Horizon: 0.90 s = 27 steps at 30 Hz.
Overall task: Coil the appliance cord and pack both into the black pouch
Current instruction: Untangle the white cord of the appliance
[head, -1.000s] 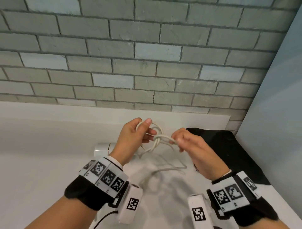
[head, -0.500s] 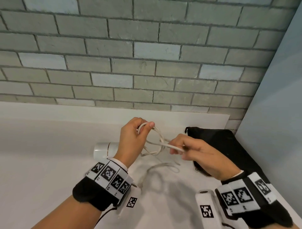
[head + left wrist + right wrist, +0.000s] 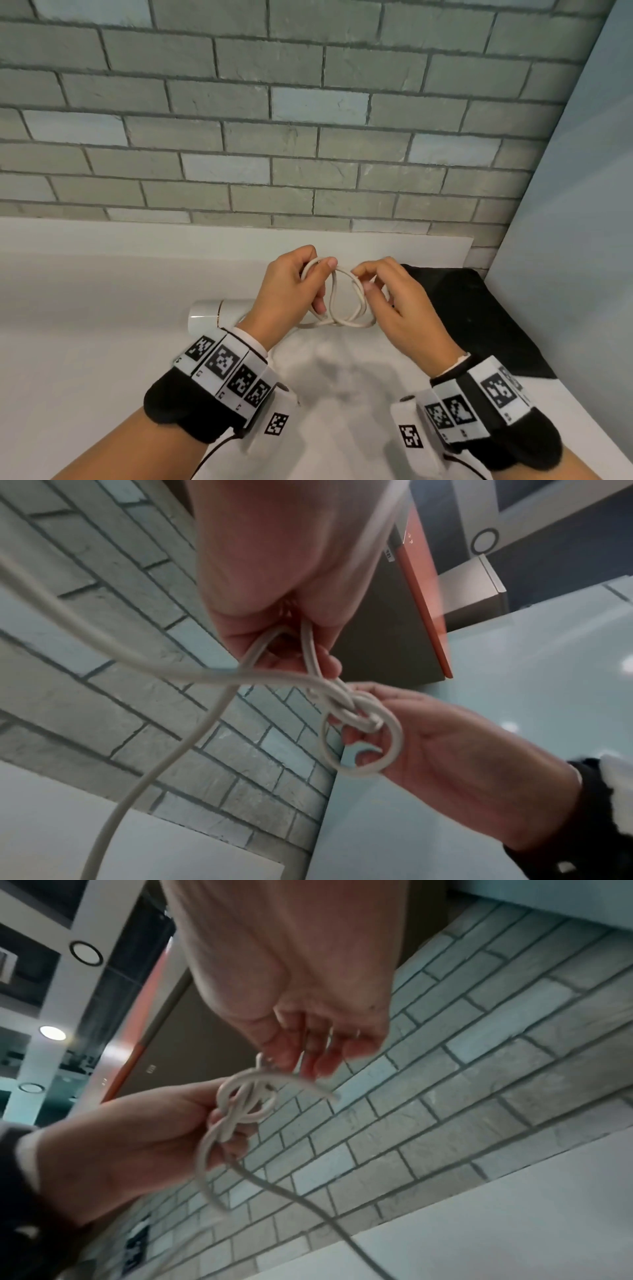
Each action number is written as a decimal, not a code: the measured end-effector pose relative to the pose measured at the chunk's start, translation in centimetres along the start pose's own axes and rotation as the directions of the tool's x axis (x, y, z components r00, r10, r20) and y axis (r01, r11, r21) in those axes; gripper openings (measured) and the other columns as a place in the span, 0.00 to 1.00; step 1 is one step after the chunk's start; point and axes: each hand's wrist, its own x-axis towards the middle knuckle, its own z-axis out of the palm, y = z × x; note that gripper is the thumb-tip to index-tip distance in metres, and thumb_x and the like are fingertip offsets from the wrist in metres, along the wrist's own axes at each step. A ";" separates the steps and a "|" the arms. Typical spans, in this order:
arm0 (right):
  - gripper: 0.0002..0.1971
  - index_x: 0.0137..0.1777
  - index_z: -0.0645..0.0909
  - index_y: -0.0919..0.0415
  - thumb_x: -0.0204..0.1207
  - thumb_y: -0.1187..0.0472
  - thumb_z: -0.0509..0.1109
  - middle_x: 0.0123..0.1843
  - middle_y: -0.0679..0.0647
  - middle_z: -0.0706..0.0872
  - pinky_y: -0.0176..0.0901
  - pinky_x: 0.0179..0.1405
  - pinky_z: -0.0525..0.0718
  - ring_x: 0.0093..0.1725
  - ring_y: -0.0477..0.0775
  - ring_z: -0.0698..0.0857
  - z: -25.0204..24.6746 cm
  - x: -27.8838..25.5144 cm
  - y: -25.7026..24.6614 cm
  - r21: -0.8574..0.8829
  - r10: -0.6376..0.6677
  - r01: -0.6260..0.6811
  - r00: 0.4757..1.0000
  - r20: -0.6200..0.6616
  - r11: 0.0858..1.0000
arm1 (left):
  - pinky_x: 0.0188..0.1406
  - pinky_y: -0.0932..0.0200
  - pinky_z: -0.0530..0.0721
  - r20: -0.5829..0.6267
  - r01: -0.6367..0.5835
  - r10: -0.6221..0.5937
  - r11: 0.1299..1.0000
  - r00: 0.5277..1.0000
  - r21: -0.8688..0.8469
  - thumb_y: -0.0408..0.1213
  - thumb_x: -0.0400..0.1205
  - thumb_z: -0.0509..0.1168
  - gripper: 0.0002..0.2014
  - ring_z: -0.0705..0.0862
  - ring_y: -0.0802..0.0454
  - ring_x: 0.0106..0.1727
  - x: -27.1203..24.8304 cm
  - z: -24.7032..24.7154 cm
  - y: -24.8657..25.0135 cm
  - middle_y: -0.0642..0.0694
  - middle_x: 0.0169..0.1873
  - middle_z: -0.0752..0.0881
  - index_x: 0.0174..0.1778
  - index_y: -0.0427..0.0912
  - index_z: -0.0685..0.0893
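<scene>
The left hand (image 3: pixel 291 291) pinches the top of the white cord (image 3: pixel 342 308) loops between thumb and fingers, its grip grasping the bundle above the counter (image 3: pixel 102 377). The right hand (image 3: pixel 394 308) pinches the same cord at the right side of the loops, where a strand crosses over them. The loops hang between the hands, clear of the counter. The white appliance (image 3: pixel 219 313) lies on the counter behind the left wrist. The black pouch (image 3: pixel 479 315) lies flat at the far right.
</scene>
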 end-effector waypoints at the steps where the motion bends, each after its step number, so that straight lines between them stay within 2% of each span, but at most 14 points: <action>1: 0.12 0.59 0.78 0.57 0.79 0.65 0.59 0.50 0.47 0.79 0.22 0.48 0.72 0.47 0.35 0.76 0.1 0.3 -0.5 -0.026 -0.036 0.036 0.999 -0.006 0.999 | 0.21 0.58 0.80 0.013 0.010 -0.009 1.000 1.000 -0.015 0.39 0.80 0.64 0.16 0.79 0.52 0.15 -0.1 0.2 0.0 0.45 0.18 0.78 0.31 0.31 0.72; 3: 0.14 0.62 0.78 0.58 0.79 0.66 0.61 0.50 0.48 0.80 0.22 0.46 0.72 0.43 0.33 0.75 0.2 0.8 -1.1 -0.028 -0.037 0.038 0.998 0.050 0.999 | 0.22 0.55 0.81 0.044 0.032 -0.030 0.999 0.999 -0.040 0.38 0.80 0.64 0.16 0.80 0.49 0.16 -0.3 0.4 -0.2 0.44 0.19 0.79 0.31 0.30 0.73; 5: 0.13 0.62 0.79 0.58 0.78 0.62 0.63 0.46 0.49 0.81 0.24 0.39 0.73 0.36 0.40 0.76 0.2 1.4 -1.2 -0.037 0.010 -0.007 0.997 0.078 0.999 | 0.23 0.54 0.81 0.056 0.053 -0.049 0.996 0.997 -0.072 0.39 0.80 0.64 0.16 0.80 0.48 0.17 -0.3 0.5 -0.3 0.45 0.19 0.81 0.32 0.32 0.73; 7: 0.11 0.57 0.82 0.60 0.78 0.60 0.65 0.42 0.50 0.81 0.24 0.37 0.71 0.33 0.41 0.75 0.2 1.9 -1.0 -0.101 0.014 -0.002 0.992 0.125 0.995 | 0.24 0.56 0.81 0.075 0.097 -0.087 0.984 0.993 -0.147 0.40 0.81 0.62 0.15 0.81 0.47 0.20 -0.4 0.4 -0.2 0.43 0.22 0.83 0.33 0.34 0.73; 9: 0.07 0.50 0.84 0.63 0.77 0.63 0.66 0.37 0.47 0.79 0.22 0.38 0.71 0.34 0.38 0.76 0.3 2.0 -0.6 -0.089 -0.051 0.060 0.994 0.098 0.994 | 0.26 0.58 0.81 0.099 0.173 -0.152 0.952 0.983 -0.253 0.42 0.82 0.60 0.15 0.83 0.48 0.22 -0.4 0.1 -0.1 0.42 0.24 0.85 0.34 0.35 0.73; 11: 0.05 0.46 0.83 0.63 0.77 0.66 0.65 0.36 0.44 0.79 0.24 0.40 0.73 0.36 0.37 0.78 0.0 1.9 0.0 0.016 -0.055 0.055 0.998 0.002 0.998 | 0.31 0.56 0.81 0.095 0.245 -0.226 0.913 0.969 -0.326 0.44 0.83 0.58 0.16 0.84 0.50 0.23 0.1 -0.7 -0.5 0.44 0.23 0.87 0.31 0.40 0.72; 13: 0.04 0.45 0.79 0.64 0.78 0.69 0.63 0.38 0.49 0.81 0.32 0.41 0.79 0.39 0.41 0.79 -0.5 1.6 0.4 0.263 0.067 -0.055 0.997 -0.033 0.963 | 0.41 0.53 0.75 0.094 0.286 -0.270 0.896 0.958 -0.340 0.46 0.83 0.57 0.16 0.85 0.50 0.28 0.6 -1.6 -0.9 0.45 0.26 0.88 0.30 0.45 0.72; 15: 0.07 0.45 0.76 0.63 0.80 0.71 0.58 0.42 0.56 0.83 0.44 0.47 0.83 0.44 0.51 0.84 -0.7 1.3 0.4 0.568 0.203 -0.190 0.978 0.040 0.801 | 0.46 0.52 0.72 0.122 0.279 -0.254 0.912 0.960 -0.299 0.47 0.83 0.56 0.15 0.85 0.53 0.31 0.9 -2.2 -1.2 0.47 0.28 0.89 0.31 0.47 0.72; 18: 0.08 0.45 0.73 0.61 0.81 0.68 0.53 0.43 0.58 0.85 0.54 0.53 0.85 0.52 0.60 0.87 -0.9 1.1 0.1 0.848 0.313 -0.319 0.930 0.193 0.424 | 0.43 0.56 0.73 0.154 0.200 -0.179 0.971 0.972 -0.133 0.46 0.84 0.54 0.15 0.83 0.59 0.34 0.8 -2.2 -1.3 0.51 0.33 0.88 0.35 0.45 0.75; 21: 0.10 0.43 0.72 0.60 0.82 0.64 0.51 0.46 0.61 0.87 0.58 0.55 0.86 0.59 0.66 0.85 -1.5 1.3 -0.7 0.954 0.302 -0.254 0.933 0.197 0.161 | 0.44 0.61 0.75 0.220 0.202 -0.199 0.979 0.955 0.009 0.47 0.85 0.50 0.17 0.83 0.55 0.44 0.6 -1.7 -1.9 0.54 0.42 0.87 0.46 0.43 0.80; 23: 0.11 0.43 0.72 0.58 0.83 0.63 0.50 0.48 0.61 0.88 0.55 0.55 0.86 0.61 0.64 0.85 -1.9 1.7 -0.9 0.981 0.295 -0.179 0.944 0.149 0.080 | 0.46 0.62 0.79 0.270 0.228 -0.219 0.974 0.938 -0.002 0.46 0.85 0.50 0.16 0.84 0.53 0.41 0.2 -1.4 -2.2 0.52 0.36 0.87 0.43 0.43 0.79; 25: 0.12 0.42 0.71 0.57 0.84 0.62 0.50 0.48 0.60 0.87 0.55 0.52 0.87 0.59 0.64 0.86 -2.2 1.9 -0.3 0.979 0.354 -0.173 0.927 0.124 0.112 | 0.45 0.57 0.79 0.240 0.203 -0.185 0.978 0.953 -0.054 0.44 0.85 0.52 0.15 0.82 0.53 0.32 0.2 -1.3 -2.3 0.48 0.30 0.81 0.35 0.42 0.73; 26: 0.11 0.43 0.72 0.57 0.84 0.63 0.51 0.48 0.61 0.85 0.55 0.49 0.88 0.56 0.63 0.87 -2.2 2.0 0.3 0.953 0.419 -0.226 0.900 0.125 0.203 | 0.42 0.58 0.78 0.202 0.179 -0.165 0.983 0.965 -0.052 0.43 0.85 0.53 0.14 0.79 0.55 0.28 0.4 -1.4 -2.3 0.48 0.29 0.78 0.34 0.42 0.71; 27: 0.09 0.44 0.72 0.56 0.83 0.65 0.53 0.51 0.62 0.83 0.53 0.47 0.88 0.53 0.61 0.87 -2.3 1.9 0.9 0.873 0.493 -0.320 0.863 0.109 0.369 | 0.38 0.63 0.76 0.165 0.154 -0.146 0.987 0.975 -0.038 0.42 0.84 0.54 0.14 0.76 0.58 0.26 0.6 -1.6 -2.3 0.49 0.28 0.76 0.34 0.41 0.69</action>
